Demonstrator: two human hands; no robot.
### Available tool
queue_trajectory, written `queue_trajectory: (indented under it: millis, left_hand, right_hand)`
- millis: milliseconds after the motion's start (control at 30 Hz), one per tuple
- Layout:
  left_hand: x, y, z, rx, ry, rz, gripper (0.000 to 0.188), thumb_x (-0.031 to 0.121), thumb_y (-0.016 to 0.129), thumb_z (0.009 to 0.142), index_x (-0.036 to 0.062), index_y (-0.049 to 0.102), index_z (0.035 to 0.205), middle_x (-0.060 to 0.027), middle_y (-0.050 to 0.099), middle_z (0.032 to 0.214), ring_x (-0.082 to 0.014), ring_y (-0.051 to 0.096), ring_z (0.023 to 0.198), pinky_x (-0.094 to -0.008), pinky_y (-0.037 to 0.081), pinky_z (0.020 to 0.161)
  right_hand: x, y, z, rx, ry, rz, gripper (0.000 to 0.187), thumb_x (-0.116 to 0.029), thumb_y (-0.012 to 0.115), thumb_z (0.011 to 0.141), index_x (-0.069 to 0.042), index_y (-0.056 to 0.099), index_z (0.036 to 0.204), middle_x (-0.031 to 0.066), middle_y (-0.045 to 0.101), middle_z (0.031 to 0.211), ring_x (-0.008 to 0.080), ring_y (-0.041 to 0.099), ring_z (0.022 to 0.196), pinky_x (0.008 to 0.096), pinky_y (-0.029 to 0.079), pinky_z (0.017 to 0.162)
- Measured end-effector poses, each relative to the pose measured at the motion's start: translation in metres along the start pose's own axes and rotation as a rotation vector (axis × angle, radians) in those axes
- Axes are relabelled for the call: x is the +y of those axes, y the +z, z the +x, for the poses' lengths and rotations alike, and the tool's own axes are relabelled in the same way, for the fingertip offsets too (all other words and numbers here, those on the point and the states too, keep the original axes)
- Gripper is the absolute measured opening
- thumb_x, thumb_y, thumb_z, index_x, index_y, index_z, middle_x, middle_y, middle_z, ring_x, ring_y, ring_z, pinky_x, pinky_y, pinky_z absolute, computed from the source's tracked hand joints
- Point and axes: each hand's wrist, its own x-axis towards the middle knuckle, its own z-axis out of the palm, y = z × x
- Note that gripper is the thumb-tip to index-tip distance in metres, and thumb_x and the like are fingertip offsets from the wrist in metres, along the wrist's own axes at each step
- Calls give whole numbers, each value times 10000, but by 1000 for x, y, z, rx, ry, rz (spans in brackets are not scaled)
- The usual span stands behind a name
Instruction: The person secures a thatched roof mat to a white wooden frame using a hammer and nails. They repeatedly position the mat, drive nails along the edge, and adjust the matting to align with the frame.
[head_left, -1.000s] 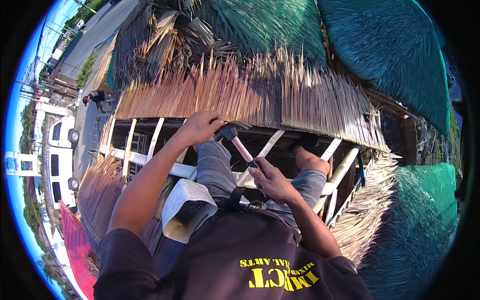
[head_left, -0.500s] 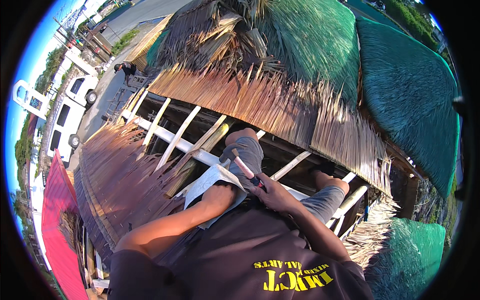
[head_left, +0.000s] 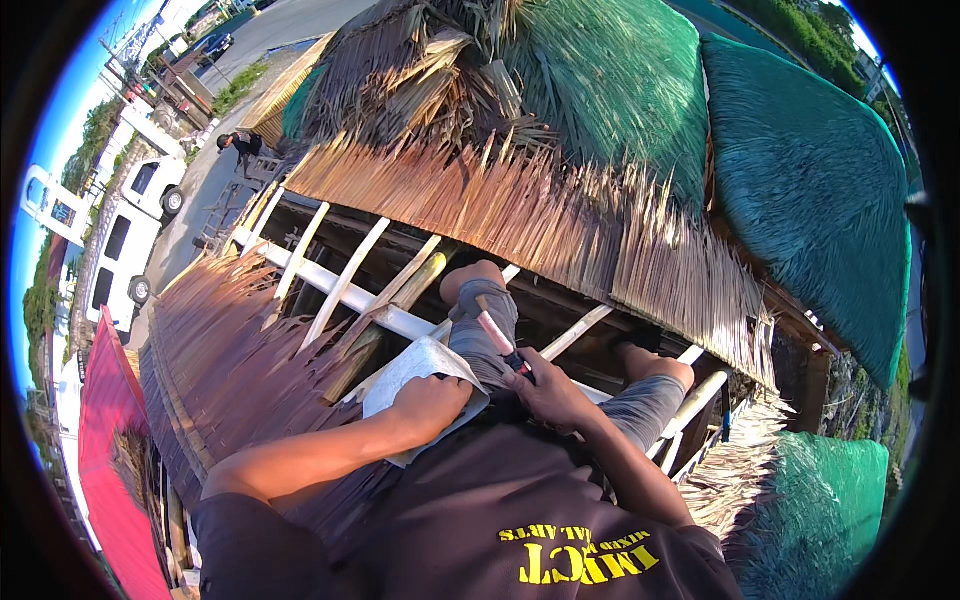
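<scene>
My right hand (head_left: 552,392) is closed round the dark grip of a hammer (head_left: 496,332). Its pale pinkish handle slants up and left, and the head shows poorly against my grey shorts. Over my lap lies a whitish sack-like pouch (head_left: 408,372), wrinkled and bent. My left hand (head_left: 434,402) rests at the pouch's opening with curled fingers; their tips are hidden, so what they hold cannot be made out. Below the pouch is my dark shirt (head_left: 450,500) with yellow lettering.
I sit astride pale roof poles (head_left: 345,285) with gaps between them. Brown thatch (head_left: 230,350) lies at left, another thatch strip (head_left: 470,205) beyond. Green-covered roofs (head_left: 805,190) rise at right. A person (head_left: 240,147) stands below near white vehicles (head_left: 125,240); a red roof (head_left: 110,430) is lower left.
My left hand has drawn slightly outward at the pouch's opening, showing more of its knuckles. The right hand keeps the hammer nearly in place. The whole view has shifted a little.
</scene>
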Motion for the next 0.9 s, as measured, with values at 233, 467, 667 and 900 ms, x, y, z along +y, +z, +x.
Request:
queue_trajectory:
  millis: [233, 467, 667, 900]
  left_hand:
    - [1, -49, 24, 67, 342, -525, 193, 113, 708, 850, 54, 560, 958, -100, 597, 851, -319, 653, 826, -420, 529, 730]
    - [-9, -20, 251, 152, 249, -972, 190, 135, 761, 852, 36, 739, 1013, -96, 681, 858, -188, 679, 800, -304, 514, 727]
    - [9, 89, 460, 78, 140, -914, 170, 50, 661, 888, 36, 713, 1050, -153, 740, 908, -275, 723, 847, -358, 543, 790]
    - [67, 206, 630, 205, 172, -985, 134, 53, 663, 879, 38, 668, 1011, -138, 679, 1000, -349, 668, 914, -421, 527, 819]
  right_hand:
    - [42, -22, 14, 123, -10, 256, 380, -303, 565, 1049, -39, 481, 1308, 10, 517, 732, 80, 487, 572, 263, 423, 496]
    - [112, -98, 43, 467, 187, 516, 331, -365, 562, 1045, -55, 523, 1155, 3, 543, 698, 74, 514, 586, 265, 425, 514]
    - [204, -177, 103, 796, 567, 410, 339, -367, 499, 1057, -47, 488, 1168, 70, 583, 688, 167, 591, 544, 347, 506, 496]
    - [291, -193, 150, 894, 690, 648, 350, -368, 507, 1057, -60, 498, 1223, 48, 584, 700, 135, 573, 535, 314, 486, 481]
